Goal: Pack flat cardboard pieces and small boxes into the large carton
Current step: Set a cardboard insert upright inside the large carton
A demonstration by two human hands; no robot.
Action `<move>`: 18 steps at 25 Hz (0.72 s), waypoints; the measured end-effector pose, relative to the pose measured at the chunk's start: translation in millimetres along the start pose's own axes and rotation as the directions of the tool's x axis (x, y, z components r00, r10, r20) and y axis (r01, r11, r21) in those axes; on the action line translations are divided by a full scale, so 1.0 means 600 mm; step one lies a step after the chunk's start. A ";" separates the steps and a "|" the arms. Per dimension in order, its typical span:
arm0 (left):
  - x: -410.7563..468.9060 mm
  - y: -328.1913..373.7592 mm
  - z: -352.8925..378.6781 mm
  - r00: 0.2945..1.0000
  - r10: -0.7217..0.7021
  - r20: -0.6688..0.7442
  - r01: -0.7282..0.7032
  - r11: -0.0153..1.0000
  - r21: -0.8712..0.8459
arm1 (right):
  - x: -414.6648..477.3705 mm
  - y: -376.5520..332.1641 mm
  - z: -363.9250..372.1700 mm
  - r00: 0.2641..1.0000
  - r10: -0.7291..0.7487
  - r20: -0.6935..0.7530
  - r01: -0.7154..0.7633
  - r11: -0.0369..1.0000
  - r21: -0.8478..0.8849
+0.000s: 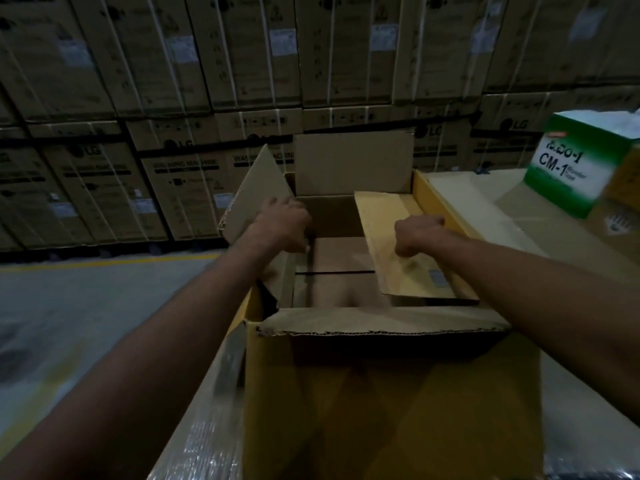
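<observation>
- The left hand (282, 225) had its fingertips hidden behind the left flap (258, 199) of the large carton (388, 403), so its grasp could not be made out.
- The right hand (417, 235) was curled over a flat cardboard piece (412, 251); whether the fingers pinched it or only pressed on it could not be told.
- The carton's bottom was cut off by the lower edge.
- The carton's contents lay in shadow; their number could not be told.
- The green-and-white box (571, 168) was blurred and cut by the right edge; only "CM-1" read clearly.
- Labels on the stacked cartons (180, 81) behind were too small and dim to read.
</observation>
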State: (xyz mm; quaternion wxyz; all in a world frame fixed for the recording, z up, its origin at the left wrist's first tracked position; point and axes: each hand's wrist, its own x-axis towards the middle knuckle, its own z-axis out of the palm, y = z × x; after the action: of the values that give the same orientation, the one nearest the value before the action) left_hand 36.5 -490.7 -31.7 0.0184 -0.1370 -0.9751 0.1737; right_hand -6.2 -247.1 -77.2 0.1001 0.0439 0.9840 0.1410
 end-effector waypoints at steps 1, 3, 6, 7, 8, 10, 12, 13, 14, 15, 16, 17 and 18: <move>0.019 0.017 -0.002 0.998 0.022 0.058 -0.014 0.991 -0.136 | 0.004 0.003 0.006 1.000 0.001 0.006 -0.002 0.995 0.096; 0.051 0.043 -0.002 0.982 0.075 0.175 -0.010 0.939 -0.345 | -0.004 -0.017 0.017 0.997 0.010 0.080 -0.033 0.956 0.291; 0.083 0.075 0.006 0.927 0.202 0.316 -0.038 0.888 -0.458 | -0.032 -0.061 0.031 0.993 -0.025 0.114 -0.017 0.934 0.357; 0.089 0.086 0.008 0.907 0.239 0.346 -0.044 0.872 -0.487 | -0.036 -0.058 0.023 0.999 -0.023 0.049 0.003 0.933 0.359; 0.095 0.095 0.010 0.890 0.273 0.364 -0.045 0.850 -0.526 | -0.036 -0.045 0.005 0.999 -0.015 -0.030 0.025 0.921 0.389; 0.107 0.109 0.011 0.877 0.312 0.366 -0.039 0.805 -0.592 | -0.035 0.009 -0.046 0.990 0.047 -0.130 0.020 0.882 0.471; 0.118 0.122 0.011 0.881 0.325 0.344 -0.040 0.775 -0.630 | -0.035 0.079 -0.090 0.976 0.140 -0.167 -0.022 0.824 0.566; 0.124 0.127 0.012 0.883 0.331 0.332 -0.045 0.764 -0.644 | -0.037 0.107 -0.100 0.968 0.194 -0.159 -0.057 0.788 0.613; 0.131 0.132 0.013 0.883 0.340 0.324 -0.052 0.757 -0.651 | -0.038 0.131 -0.102 0.960 0.239 -0.145 -0.092 0.759 0.644; 0.138 0.137 0.017 0.882 0.347 0.319 -0.058 0.752 -0.657 | -0.035 0.147 -0.098 0.957 0.262 -0.126 -0.114 0.738 0.665; 0.143 0.142 0.019 0.880 0.350 0.320 -0.056 0.746 -0.664 | -0.032 0.159 -0.095 0.958 0.269 -0.100 -0.130 0.719 0.683; 0.148 0.147 0.021 0.876 0.357 0.324 -0.048 0.734 -0.677 | -0.024 0.167 -0.090 0.961 0.265 -0.078 -0.138 0.703 0.697; 0.152 0.153 0.020 0.873 0.361 0.329 -0.037 0.721 -0.692 | -0.014 0.171 -0.086 0.963 0.263 -0.063 -0.143 0.691 0.709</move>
State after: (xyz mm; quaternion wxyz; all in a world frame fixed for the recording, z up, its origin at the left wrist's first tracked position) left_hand -28.3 -387.0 -75.4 -0.2728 -0.1981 -0.9280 -0.1588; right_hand -2.8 -163.9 2.2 -0.0190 0.1757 0.9576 -0.2276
